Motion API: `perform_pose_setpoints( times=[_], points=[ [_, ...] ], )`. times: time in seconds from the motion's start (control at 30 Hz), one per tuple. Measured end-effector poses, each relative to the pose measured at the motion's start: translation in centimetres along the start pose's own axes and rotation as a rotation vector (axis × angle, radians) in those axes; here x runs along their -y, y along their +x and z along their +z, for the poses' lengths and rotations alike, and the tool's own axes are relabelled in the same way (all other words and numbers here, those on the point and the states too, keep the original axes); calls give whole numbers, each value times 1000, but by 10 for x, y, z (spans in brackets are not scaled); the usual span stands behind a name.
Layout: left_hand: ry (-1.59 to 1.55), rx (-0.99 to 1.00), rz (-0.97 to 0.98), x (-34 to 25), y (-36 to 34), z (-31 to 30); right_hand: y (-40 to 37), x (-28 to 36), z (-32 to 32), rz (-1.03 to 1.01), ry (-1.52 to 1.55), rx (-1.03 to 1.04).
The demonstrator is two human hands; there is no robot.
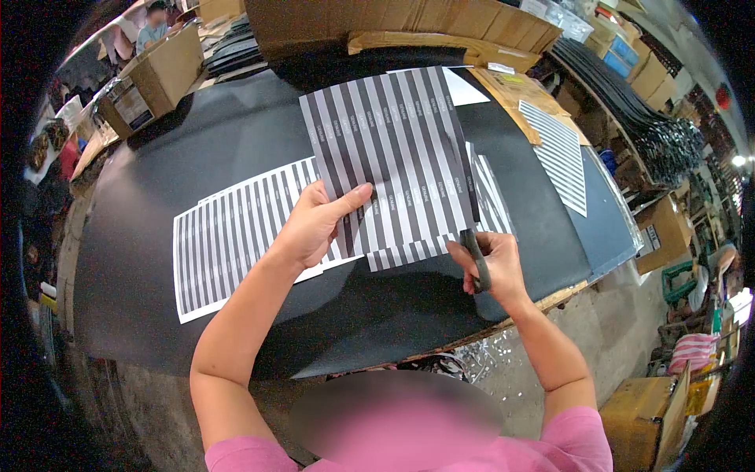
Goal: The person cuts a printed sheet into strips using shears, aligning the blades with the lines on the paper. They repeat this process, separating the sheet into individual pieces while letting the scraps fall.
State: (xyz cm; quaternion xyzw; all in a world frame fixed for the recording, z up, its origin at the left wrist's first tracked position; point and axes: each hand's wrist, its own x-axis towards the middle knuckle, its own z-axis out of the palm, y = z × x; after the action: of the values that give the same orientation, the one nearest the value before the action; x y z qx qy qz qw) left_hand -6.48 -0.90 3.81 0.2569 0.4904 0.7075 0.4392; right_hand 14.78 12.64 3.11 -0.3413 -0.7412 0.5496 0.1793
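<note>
My left hand pinches the lower left edge of a striped sheet, thumb on top. Grey and dark bands with small printed words run along the sheet, which is lifted above the table. In my right hand is a pair of scissors with dark handles, the blades at the sheet's lower right edge. A narrow striped strip hangs along the sheet's bottom edge, close to my right thumb. Below and to the left, more striped sheets lie in a stack, partly hidden by my left arm.
The black-topped table spreads under my hands. Another striped sheet lies at the right beside brown cardboard. Cardboard boxes stand at the back left, with a person beyond. Paper scraps litter the floor.
</note>
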Motion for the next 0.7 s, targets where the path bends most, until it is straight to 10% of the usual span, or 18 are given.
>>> perform_pose_setpoints(
  times=[0.7],
  points=[
    [84,79,-58,12,-11,16,12,-8,-9,-76,181,0]
  ],
)
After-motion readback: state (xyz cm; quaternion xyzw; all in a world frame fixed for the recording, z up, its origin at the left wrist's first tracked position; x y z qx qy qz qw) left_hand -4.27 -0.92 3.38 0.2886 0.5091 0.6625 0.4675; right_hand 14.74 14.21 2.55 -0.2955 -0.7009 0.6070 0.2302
